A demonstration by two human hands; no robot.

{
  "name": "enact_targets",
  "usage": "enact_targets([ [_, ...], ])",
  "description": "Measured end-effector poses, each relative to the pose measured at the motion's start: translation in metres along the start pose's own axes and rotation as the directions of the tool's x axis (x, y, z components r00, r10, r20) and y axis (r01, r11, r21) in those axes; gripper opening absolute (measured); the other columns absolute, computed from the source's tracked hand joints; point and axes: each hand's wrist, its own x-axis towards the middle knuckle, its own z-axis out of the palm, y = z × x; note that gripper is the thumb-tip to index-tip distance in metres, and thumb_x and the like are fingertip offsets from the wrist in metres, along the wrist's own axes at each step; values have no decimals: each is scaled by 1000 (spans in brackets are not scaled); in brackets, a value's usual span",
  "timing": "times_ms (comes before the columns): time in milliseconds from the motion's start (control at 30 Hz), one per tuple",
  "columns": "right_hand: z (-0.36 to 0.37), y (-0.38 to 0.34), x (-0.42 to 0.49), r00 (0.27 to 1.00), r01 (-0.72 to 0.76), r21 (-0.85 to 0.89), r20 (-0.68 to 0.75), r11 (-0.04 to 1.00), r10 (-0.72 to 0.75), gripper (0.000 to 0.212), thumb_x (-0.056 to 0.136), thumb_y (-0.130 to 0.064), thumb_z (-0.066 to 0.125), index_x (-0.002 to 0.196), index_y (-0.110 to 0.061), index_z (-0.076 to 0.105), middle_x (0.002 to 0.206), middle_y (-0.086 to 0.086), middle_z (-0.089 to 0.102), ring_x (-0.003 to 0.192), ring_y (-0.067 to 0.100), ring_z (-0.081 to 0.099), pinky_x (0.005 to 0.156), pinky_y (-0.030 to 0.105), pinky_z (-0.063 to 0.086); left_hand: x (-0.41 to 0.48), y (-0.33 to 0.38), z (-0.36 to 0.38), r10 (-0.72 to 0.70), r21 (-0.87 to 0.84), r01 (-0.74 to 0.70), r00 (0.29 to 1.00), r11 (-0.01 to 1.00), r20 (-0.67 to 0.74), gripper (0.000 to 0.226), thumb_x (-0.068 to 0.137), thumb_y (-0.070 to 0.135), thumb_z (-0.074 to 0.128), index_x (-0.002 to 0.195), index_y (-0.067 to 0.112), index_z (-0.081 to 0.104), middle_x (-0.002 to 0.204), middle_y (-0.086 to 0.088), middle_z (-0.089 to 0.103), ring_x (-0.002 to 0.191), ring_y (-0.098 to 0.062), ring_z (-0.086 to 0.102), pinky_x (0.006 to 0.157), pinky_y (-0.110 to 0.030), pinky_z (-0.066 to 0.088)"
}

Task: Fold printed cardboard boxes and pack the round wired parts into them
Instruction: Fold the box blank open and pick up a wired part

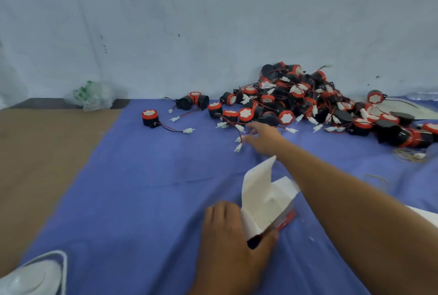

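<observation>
A big pile of round black-and-red wired parts [305, 102] lies on the blue cloth [142, 188] against the wall at the right. A single part [150, 118] sits apart to the left. My left hand [227, 230] grips a partly folded cardboard box [263, 197], white inside with a red printed outside, its flaps standing open. My right hand [263, 137] is stretched out over the cloth with fingers spread, at the near edge of the pile, touching the red wires and white connectors [239, 146]. It holds nothing that I can see.
A brown surface [42, 152] borders the cloth on the left. A crumpled plastic bag [93, 96] lies by the wall. A white object [35, 275] shows at the bottom left. Rubber bands [405, 154] lie at the right, with white sheets [424, 211] beyond my arm.
</observation>
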Motion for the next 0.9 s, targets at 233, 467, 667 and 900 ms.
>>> enact_targets([
  [233,36,-22,5,992,115,-420,8,900,-123,29,96,-7,46,69,1,52,74,16,55,78,30,44,59,33,25,1,0,-2,-113,-75,121,989,990,98,64,68,65,37,122,31,46,112,15,47,108,-9,42,91,-28,42],
  [467,-12,-17,-54,965,114,-542,260,833,38,16,86,1,62,99,-4,70,109,15,71,97,32,64,75,32,47,2,2,-12,-154,-177,187,970,966,188,65,62,65,54,119,39,38,109,23,45,108,-6,43,90,-30,44],
  [667,-86,29,-165,988,-87,-30,124,996,90,30,89,2,55,76,-21,69,76,4,71,62,15,59,59,29,48,0,7,-14,43,-70,-19,936,997,350,65,63,70,55,117,33,45,101,22,43,105,-9,42,90,-27,39],
  [900,-117,32,-225,936,247,795,-345,554,77,18,87,-16,61,81,-22,76,86,-2,74,86,13,66,81,28,47,0,7,-16,157,-128,-115,906,985,392,53,61,74,56,95,36,44,93,23,41,92,-3,38,81,-15,34],
])
